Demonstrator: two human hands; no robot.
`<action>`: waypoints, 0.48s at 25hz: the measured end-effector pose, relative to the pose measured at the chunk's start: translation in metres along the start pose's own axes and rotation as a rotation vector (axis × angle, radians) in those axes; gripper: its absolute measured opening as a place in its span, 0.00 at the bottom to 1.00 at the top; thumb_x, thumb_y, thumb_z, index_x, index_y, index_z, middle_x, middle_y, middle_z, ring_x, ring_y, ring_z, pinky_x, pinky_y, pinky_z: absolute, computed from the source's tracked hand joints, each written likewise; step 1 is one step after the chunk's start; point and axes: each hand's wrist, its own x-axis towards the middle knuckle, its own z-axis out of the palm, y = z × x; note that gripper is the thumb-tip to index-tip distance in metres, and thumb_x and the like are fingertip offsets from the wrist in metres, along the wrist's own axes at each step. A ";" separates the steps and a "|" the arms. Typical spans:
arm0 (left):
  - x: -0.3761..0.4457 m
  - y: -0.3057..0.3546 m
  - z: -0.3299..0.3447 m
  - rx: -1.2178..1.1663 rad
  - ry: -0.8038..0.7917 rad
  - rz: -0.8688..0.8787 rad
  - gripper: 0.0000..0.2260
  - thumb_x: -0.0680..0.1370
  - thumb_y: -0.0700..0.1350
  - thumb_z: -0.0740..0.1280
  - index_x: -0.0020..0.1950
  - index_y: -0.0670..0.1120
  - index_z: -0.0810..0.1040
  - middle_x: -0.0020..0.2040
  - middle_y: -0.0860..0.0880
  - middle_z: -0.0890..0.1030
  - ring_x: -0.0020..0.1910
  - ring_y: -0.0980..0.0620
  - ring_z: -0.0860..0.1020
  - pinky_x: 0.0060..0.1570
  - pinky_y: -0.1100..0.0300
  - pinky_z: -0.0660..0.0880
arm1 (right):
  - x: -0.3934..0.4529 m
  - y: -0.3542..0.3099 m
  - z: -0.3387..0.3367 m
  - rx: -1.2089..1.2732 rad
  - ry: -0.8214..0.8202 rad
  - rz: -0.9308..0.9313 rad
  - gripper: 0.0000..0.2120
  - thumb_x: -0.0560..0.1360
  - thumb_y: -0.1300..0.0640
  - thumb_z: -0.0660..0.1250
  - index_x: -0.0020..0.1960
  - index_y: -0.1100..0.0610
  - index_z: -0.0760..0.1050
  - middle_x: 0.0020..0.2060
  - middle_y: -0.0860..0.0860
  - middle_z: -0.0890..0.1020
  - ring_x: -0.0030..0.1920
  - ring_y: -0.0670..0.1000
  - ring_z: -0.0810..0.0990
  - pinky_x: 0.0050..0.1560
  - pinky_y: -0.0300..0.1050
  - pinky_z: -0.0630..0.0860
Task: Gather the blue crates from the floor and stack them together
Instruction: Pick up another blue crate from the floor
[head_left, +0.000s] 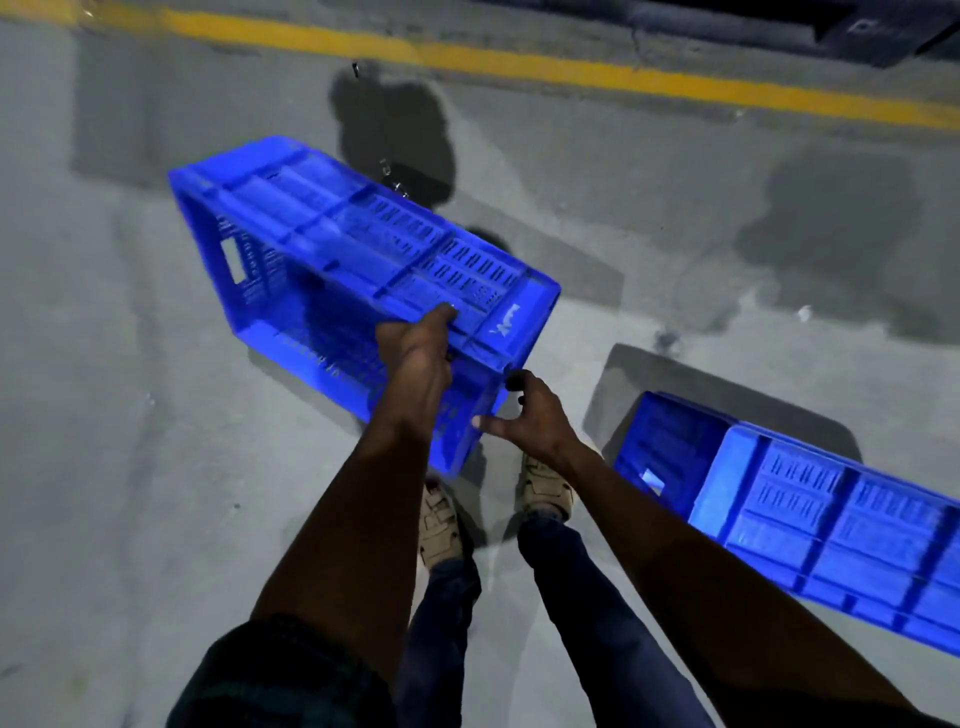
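Gathering step: the left hand (415, 358) grips the rim of the tilted, slotted blue plastic crate (358, 280) while the right hand (530, 415), fingers loosely spread and apparently empty, reaches for its near corner; next, likely carrying it right onto the second blue crate (810, 519).

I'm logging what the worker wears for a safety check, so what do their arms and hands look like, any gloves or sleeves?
Both hands, left hand and right hand, are bare: no gloves, and no rings, watch or wristbands visible. The forearms are uncovered too. A dark sleeve shows only on the left upper arm, ending near the elbow. The right arm's sleeve is out of view.
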 end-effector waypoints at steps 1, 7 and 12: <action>0.000 0.005 0.008 0.042 0.019 0.014 0.16 0.60 0.44 0.81 0.39 0.42 0.77 0.37 0.46 0.83 0.33 0.48 0.81 0.25 0.58 0.77 | -0.002 -0.001 0.003 0.027 -0.019 0.028 0.37 0.59 0.40 0.81 0.61 0.55 0.74 0.56 0.51 0.79 0.55 0.51 0.78 0.57 0.49 0.76; 0.045 -0.034 0.039 0.284 0.024 0.074 0.25 0.51 0.60 0.76 0.34 0.42 0.76 0.34 0.47 0.83 0.35 0.43 0.85 0.35 0.39 0.82 | -0.022 0.007 0.049 0.349 0.137 0.139 0.21 0.64 0.47 0.80 0.47 0.49 0.70 0.43 0.44 0.77 0.38 0.40 0.75 0.40 0.32 0.70; 0.006 -0.001 0.045 0.167 -0.047 0.041 0.23 0.57 0.56 0.78 0.41 0.42 0.76 0.41 0.42 0.84 0.31 0.45 0.82 0.30 0.43 0.81 | -0.026 -0.004 0.066 0.399 0.365 0.167 0.14 0.68 0.51 0.74 0.46 0.55 0.73 0.37 0.50 0.78 0.36 0.47 0.76 0.40 0.43 0.71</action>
